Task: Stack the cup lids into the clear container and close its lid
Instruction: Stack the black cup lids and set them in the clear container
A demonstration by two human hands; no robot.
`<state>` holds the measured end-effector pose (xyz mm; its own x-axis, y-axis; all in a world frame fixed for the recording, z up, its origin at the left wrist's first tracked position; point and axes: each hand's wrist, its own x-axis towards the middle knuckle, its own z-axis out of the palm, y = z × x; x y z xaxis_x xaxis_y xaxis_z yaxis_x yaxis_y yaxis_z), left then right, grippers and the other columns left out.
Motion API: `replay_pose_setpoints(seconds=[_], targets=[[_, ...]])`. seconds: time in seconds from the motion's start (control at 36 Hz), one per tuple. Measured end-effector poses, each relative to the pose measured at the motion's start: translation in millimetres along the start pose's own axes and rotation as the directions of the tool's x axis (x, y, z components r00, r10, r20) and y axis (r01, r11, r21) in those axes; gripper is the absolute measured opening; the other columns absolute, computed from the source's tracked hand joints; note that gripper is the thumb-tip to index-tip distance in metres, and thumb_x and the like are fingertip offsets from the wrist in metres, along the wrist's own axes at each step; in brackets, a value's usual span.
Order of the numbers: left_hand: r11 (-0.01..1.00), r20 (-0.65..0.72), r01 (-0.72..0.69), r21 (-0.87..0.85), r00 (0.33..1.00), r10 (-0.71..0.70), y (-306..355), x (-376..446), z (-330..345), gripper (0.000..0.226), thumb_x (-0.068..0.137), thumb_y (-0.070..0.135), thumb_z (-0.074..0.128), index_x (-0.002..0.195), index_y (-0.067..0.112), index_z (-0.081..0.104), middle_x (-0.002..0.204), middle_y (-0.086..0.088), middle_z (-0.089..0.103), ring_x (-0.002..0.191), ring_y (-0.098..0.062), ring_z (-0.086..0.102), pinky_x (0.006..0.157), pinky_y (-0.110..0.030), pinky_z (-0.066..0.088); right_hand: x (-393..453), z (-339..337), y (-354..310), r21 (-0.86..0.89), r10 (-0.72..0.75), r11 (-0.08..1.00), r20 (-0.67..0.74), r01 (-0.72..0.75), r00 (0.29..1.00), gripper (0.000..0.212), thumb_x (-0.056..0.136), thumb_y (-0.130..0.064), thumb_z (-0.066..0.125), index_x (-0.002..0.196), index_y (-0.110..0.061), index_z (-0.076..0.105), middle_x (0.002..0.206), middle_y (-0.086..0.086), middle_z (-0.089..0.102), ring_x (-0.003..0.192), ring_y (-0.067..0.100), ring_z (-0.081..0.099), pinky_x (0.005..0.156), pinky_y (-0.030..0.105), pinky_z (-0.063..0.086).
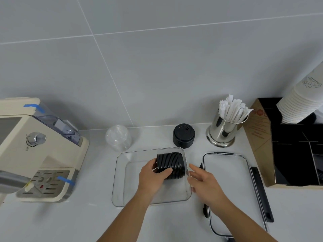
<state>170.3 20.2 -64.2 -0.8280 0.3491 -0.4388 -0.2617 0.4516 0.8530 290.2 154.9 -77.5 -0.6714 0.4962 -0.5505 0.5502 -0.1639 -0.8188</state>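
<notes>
Pale grey countertop (pixel 174 224) under a grey tiled wall.
Cream espresso machine (pixel 40 147) with blue tape strips, far out beyond the left hand, at the left edge.
Brown cardboard box with black divider inserts (pixel 288 151) well past the right hand, a tilted stack of white paper cups (pixel 300 102) above it.
Clear rectangular plastic container (pixel 122 180), open-topped, directly beneath both hands.
Clear flat container lid with black clip latches (pixel 232 186), lying just outside the right hand, beside the container, not on it.
Polished steel canister (pixel 223 130) holding white paper-wrapped sticks, beyond the right hand near the wall.
Sleeve of black ribbed plastic cup lids (pixel 172 165), lying on its side inside the container at its far right corner.
Left hand (pixel 153 177) curled round the sleeve's near end, thumb over the top.
Right hand (pixel 204 180) fingers extended, relaxed, at the container's right wall, just beside the sleeve; contact not discernible.
Shorter stack of black cup lids (pixel 183 136) upright, beyond both hands.
Stack of clear domed lids (pixel 118 137) beyond the left hand.
</notes>
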Motion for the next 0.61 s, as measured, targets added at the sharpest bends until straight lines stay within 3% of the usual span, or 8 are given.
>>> replay_pose_setpoints(seconds=[0.08, 0.14, 0.19, 0.22, 0.28, 0.36, 0.44, 0.61], targets=[[0.999, -0.001, 0.025, -0.029, 1.000, -0.025, 2, -2, -5, 0.043, 0.080, 0.017, 0.077, 0.120, 0.021, 0.063, 0.109, 0.007, 0.070, 0.097, -0.005, 0.066, 0.078, -0.017, 0.048, -6, 1, -9, 0.044, -0.004, 0.999, 0.009, 0.004, 1.000, 0.039, 0.091, -0.007, 0.059, 0.106, -0.043, 0.067, 0.114, -0.010, 0.069, 0.100, 0.009, 0.063, 0.098, 0.038, 0.049], [0.999, -0.003, 0.041, -0.033, 0.999, -0.041, 5, -4, -7, 0.047, 0.082, 0.019, 0.075, 0.127, 0.018, 0.060, 0.117, 0.003, 0.068, 0.095, -0.004, 0.064, 0.080, -0.021, 0.045, -10, 0, -15, 0.065, -0.003, 0.998, 0.002, 0.002, 1.000, 0.047, 0.091, -0.005, 0.059, 0.077, -0.049, 0.070, 0.101, -0.016, 0.073, 0.091, 0.010, 0.063, 0.096, 0.039, 0.050], [0.998, -0.021, 0.058, -0.034, 0.998, -0.058, 8, -6, -10, 0.054, 0.084, 0.023, 0.072, 0.134, 0.014, 0.054, 0.117, 0.003, 0.064, 0.091, -0.002, 0.061, 0.076, -0.017, 0.044, -14, -2, -19, 0.084, -0.008, 0.996, 0.006, 0.008, 1.000, 0.055, 0.091, -0.004, 0.058, 0.064, -0.049, 0.074, 0.082, -0.009, 0.073, 0.082, 0.014, 0.059, 0.092, 0.042, 0.052], [0.997, -0.033, 0.060, -0.040, 0.998, -0.062, 9, -7, -11, 0.054, 0.085, 0.025, 0.072, 0.135, 0.014, 0.054, 0.115, 0.003, 0.063, 0.089, 0.000, 0.060, 0.071, -0.014, 0.043, -16, -2, -22, 0.091, -0.012, 0.996, 0.018, 0.011, 1.000, 0.055, 0.091, -0.004, 0.058, 0.064, -0.049, 0.074, 0.080, 0.002, 0.070, 0.083, 0.016, 0.057, 0.092, 0.043, 0.053], [0.997, -0.055, 0.062, -0.051, 0.996, -0.065, 10, -8, -15, 0.049, 0.085, 0.029, 0.071, 0.131, 0.017, 0.057, 0.111, 0.006, 0.064, 0.093, -0.003, 0.061, 0.073, -0.017, 0.043, -18, -4, -26, 0.131, -0.019, 0.991, 0.033, 0.014, 0.999, 0.053, 0.092, -0.003, 0.057, 0.064, -0.044, 0.076, 0.086, 0.008, 0.061, 0.085, 0.017, 0.055, 0.087, 0.037, 0.054], [0.994, -0.064, 0.063, -0.091, 0.996, -0.069, 12, -10, -21, 0.033, 0.086, 0.028, 0.070, 0.118, 0.026, 0.063, 0.106, 0.011, 0.065, 0.102, -0.011, 0.063, 0.086, -0.027, 0.048, -18, -6, -31, 0.179, -0.016, 0.984, 0.045, 0.008, 0.999, 0.048, 0.092, -0.004, 0.059, 0.066, -0.040, 0.078, 0.088, 0.003, 0.062, 0.086, 0.015, 0.059, 0.088, 0.032, 0.053], [0.987, -0.077, 0.059, -0.147, 0.995, -0.071, 14, -11, -29, 0.026, 0.086, 0.022, 0.070, 0.112, 0.026, 0.066, 0.107, 0.003, 0.068, 0.100, -0.014, 0.066, 0.094, -0.034, 0.053, -17, -9, -36, 0.209, -0.006, 0.978, 0.038, -0.002, 0.999, 0.038, 0.092, -0.004, 0.061, 0.073, -0.033, 0.076, 0.090, -0.003, 0.069, 0.091, 0.014, 0.064, 0.091, 0.034, 0.053], [0.957, -0.101, 0.042, -0.287, 0.992, -0.074, 30, -7, -39, 0.020, 0.086, 0.010, 0.069, 0.106, 0.012, 0.070, 0.090, -0.008, 0.073, 0.076, -0.018, 0.070, 0.081, -0.031, 0.057, -5, -17, -48, 0.327, 0.031, 0.945, 0.004, -0.031, 1.000, 0.018, 0.091, -0.005, 0.062, 0.097, -0.021, 0.070, 0.111, 0.006, 0.070, 0.108, 0.024, 0.066, 0.090, 0.034, 0.054]])
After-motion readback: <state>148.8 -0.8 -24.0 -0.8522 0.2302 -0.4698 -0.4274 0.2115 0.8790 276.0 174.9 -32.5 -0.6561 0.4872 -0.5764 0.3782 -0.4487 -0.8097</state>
